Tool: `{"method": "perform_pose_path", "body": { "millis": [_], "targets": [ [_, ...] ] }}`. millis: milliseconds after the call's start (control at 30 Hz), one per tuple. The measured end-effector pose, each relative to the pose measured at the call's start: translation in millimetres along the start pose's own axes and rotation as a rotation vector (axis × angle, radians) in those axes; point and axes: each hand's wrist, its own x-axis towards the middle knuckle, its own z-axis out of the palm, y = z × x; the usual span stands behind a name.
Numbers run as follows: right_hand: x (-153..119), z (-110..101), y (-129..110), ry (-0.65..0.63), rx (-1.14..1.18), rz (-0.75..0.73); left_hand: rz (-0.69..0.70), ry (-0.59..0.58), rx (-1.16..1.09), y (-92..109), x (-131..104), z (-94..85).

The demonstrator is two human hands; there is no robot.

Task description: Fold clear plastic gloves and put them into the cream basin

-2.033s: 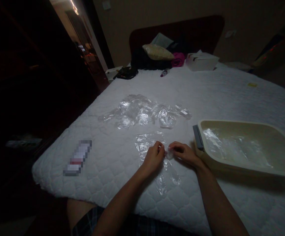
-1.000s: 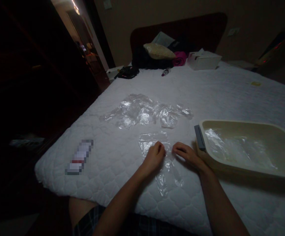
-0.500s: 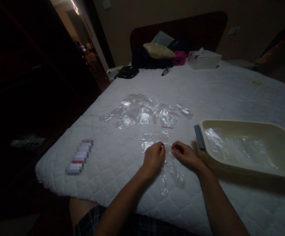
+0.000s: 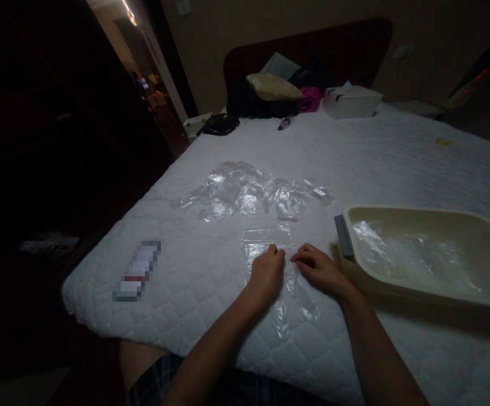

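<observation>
A clear plastic bag (image 4: pixel 266 234) lies flat on the white quilted bed in front of me, its two loose strips pointing toward me. My left hand (image 4: pixel 266 273) is closed in a pinch on the bag's middle. Close to its right, my right hand (image 4: pixel 318 269) has thumb and fingertips pressed together at the bag's right edge. The fingertips hide exactly how much plastic each hand grips. Beyond my hands spreads a heap of crumpled clear plastic bags (image 4: pixel 245 189).
At the right stands a cream plastic basin (image 4: pixel 451 223) with a grey handle and clear plastic inside. A pixelated flat object (image 4: pixel 137 270) lies on the left of the bed (image 4: pixel 202 265). A white box (image 4: pixel 352 102), pillow (image 4: pixel 273 87) and small bottle (image 4: pixel 285 123) are farther back.
My right fingertips have shifted slightly left, nearer my left hand. The bag's loose strips have moved a little; the heap and basin look the same.
</observation>
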Motion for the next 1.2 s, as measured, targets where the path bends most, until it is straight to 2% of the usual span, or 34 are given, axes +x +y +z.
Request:
{"method": "perform_pose_path", "body": {
  "millis": [133, 233, 367, 433, 500, 567, 633, 800, 933, 1200],
  "targets": [
    [1.2, 0.3, 2.5, 0.024, 0.038, 0.027, 0.001, 0.073, -0.113, 1.9, -0.1, -6.4],
    [5.0, 3.0, 11.1, 0.139, 0.083, 0.094, -0.061, 0.167, -0.234, -5.6, -0.5, -19.3],
    [16.1, 5.9, 21.4, 0.389, 0.138, 0.17, -0.268, 0.332, -0.312, -43.3, 1.4, -34.8],
    [22.6, 5.1, 20.8, 0.446, 0.164, 0.223, -0.375, 0.366, -0.388, -68.6, 3.5, -36.9],
    [28.1, 2.8, 16.1, 0.417, 0.182, 0.31, -0.467, 0.287, -0.606, -90.6, 5.4, -35.6],
    [32.2, 0.0, 9.6, 0.342, 0.191, 0.396, -0.565, 0.111, -0.857, -105.5, 7.2, -33.2],
    [35.4, -2.1, 3.9, 0.254, 0.215, 0.439, -0.595, -0.013, -1.049, -113.7, 9.3, -31.0],
    [41.7, -2.2, 0.3, 0.118, 0.359, 0.448, -0.555, -0.164, -1.188, -121.6, 17.0, -27.5],
    [42.3, -0.1, 0.6, 0.09, 0.428, 0.422, -0.535, -0.147, -1.208, -122.8, 17.6, -24.9],
    [37.6, 5.2, 11.1, 0.179, 0.445, 0.347, -0.483, 0.014, -1.201, -119.3, 12.8, -13.7]
  ]
}}
